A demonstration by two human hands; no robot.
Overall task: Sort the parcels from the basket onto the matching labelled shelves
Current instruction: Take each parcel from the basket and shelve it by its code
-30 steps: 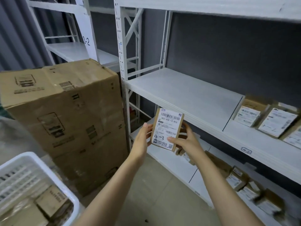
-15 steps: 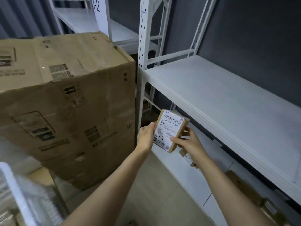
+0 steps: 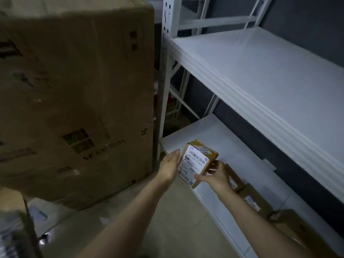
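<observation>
Head view shows your right hand [image 3: 216, 175] pinching the parcel [image 3: 195, 162] (marked 4-3) in its grip while your left hand [image 3: 169, 168] lies flat against its side, just over the front edge of the lower shelf [image 3: 214, 131], so check that shelf's label before easing it down flat.

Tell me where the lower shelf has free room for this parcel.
The lower shelf is bare at its left end, from the white upright to the back wall. Further right, brown parcels crowd its front edge. The upper shelf is bare.
</observation>
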